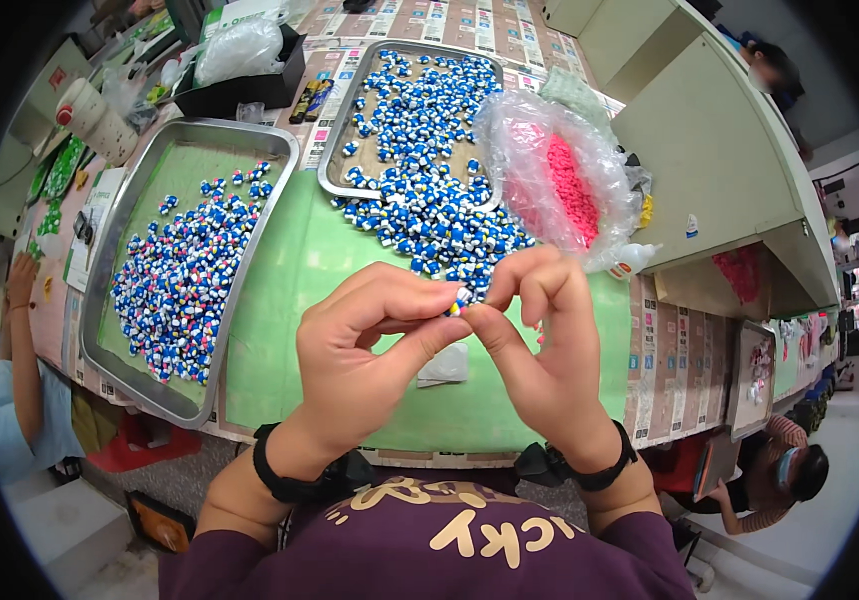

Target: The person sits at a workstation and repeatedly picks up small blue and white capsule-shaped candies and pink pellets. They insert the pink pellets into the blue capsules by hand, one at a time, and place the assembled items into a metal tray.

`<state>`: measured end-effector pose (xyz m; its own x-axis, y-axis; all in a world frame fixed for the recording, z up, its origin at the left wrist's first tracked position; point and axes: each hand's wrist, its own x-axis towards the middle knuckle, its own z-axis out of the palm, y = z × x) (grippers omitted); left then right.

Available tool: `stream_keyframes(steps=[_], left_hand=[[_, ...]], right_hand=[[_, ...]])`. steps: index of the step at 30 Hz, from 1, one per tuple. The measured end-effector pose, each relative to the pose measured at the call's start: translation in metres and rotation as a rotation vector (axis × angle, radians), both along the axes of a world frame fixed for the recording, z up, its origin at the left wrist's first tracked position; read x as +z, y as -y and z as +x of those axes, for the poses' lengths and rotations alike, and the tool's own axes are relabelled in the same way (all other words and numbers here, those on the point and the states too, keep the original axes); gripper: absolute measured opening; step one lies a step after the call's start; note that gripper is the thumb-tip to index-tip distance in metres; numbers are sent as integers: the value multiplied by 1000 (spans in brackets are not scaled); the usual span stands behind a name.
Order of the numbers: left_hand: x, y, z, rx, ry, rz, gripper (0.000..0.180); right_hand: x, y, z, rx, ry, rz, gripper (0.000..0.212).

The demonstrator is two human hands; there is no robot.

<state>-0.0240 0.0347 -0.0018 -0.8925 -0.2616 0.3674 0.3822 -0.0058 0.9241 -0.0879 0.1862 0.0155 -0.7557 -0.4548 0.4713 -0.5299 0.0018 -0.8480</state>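
My left hand pinches a small blue, white and yellow figurine between thumb and forefinger, above the green mat. Close against it, the thumb and forefinger of my right hand are pressed together at the figurine's side. Whatever sits between those right fingertips is too small or hidden to make out. Just beyond both hands lies a loose heap of similar figurines, spilling from a metal tray. A few pink bits show behind my right fingers. Near my wrists a small white square rests on the mat.
At left stands another metal tray of figurines, many with pink bits. A clear plastic bag holds tiny pink pieces; a white squeeze bottle lies beside it. A pale cabinet borders the right. Other people sit on both sides.
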Motion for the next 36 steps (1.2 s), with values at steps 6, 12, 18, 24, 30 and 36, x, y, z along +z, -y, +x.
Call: stream_keyframes(steps=[6, 12, 18, 24, 30, 36], left_hand=[[-3, 37, 19, 120, 21, -221, 19], [-32, 153, 69, 734, 193, -364, 17], [-27, 172, 71, 899, 439, -899, 21], [-12, 81, 5, 358, 287, -679, 19], [-47, 39, -46, -93, 229, -807, 19], [-61, 37, -57, -76, 236, -968, 20]], right_hand=[[2, -37, -31, 30, 80, 59, 33], [-22, -96, -52, -96, 103, 558, 15], [-39, -83, -49, -45, 215, 640, 12], [-65, -84, -57, -81, -6, 803, 11], [-60, -78, -51, -76, -175, 872, 13], [-48, -73, -47, -60, -146, 788, 17]])
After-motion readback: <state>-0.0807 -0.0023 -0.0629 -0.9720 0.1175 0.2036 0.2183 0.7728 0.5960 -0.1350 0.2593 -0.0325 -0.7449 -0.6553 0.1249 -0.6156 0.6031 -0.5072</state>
